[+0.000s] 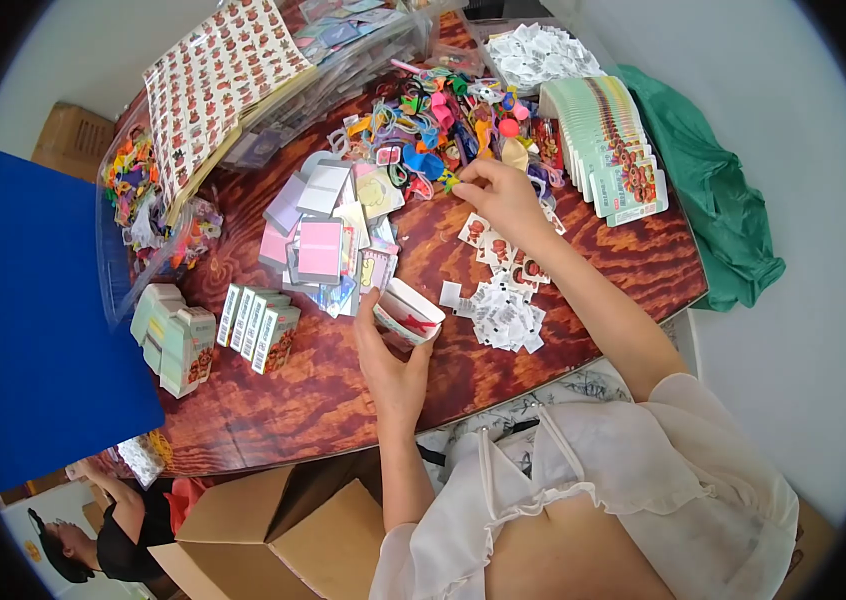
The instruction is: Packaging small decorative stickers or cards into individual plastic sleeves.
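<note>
My left hand point(395, 362) grips a small open carton point(409, 312) over the table's front half. The carton's top is open and something red and white shows inside it. My right hand point(503, 200) reaches to the near edge of a heap of colourful small toys point(473, 120). Its thumb and fingers pinch at a small yellow-green toy point(448, 182). Left of the heap lies a loose pile of cards and small notepads point(319, 250). Square picture stickers point(488, 245) and a pile of small white printed packets point(505, 316) lie below my right forearm.
Folded cartons point(608, 150) fan out at the right; standing cartons point(258, 328) are at the left. Sticker sheets point(223, 90) lie across plastic bins at the back left. A tray of white packets point(541, 55) is at the back. A cardboard box point(273, 530) and another person point(108, 535) are below left.
</note>
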A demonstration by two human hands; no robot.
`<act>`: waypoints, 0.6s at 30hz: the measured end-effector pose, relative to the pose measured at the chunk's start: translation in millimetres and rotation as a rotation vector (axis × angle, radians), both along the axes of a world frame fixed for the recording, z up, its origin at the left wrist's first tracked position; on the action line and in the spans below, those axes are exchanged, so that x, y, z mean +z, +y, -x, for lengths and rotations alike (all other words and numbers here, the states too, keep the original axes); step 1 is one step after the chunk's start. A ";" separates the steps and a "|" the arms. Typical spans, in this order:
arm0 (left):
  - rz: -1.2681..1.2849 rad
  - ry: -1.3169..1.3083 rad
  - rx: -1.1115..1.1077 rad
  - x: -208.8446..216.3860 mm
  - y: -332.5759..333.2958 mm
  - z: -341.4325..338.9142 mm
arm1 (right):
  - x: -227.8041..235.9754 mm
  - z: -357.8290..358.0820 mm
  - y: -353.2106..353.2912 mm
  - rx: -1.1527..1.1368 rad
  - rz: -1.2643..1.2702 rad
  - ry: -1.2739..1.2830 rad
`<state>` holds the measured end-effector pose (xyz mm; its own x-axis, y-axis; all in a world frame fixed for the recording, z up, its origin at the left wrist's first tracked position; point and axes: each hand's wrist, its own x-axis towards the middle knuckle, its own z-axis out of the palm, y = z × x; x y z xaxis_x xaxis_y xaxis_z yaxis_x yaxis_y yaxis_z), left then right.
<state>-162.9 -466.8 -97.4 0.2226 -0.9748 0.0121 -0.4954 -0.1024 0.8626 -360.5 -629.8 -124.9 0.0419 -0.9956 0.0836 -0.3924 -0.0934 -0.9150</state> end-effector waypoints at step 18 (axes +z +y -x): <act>0.026 0.267 -0.136 -2.0 1.1 6.6 | 12.6 22.1 30.6 0.151 -0.401 -0.392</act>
<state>-169.5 -465.7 -99.4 0.0886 -0.9961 -0.0042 -0.2586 -0.0270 0.9656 -382.7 -599.1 -112.3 0.2283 -0.9380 -0.2608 -0.0268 0.2617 -0.9648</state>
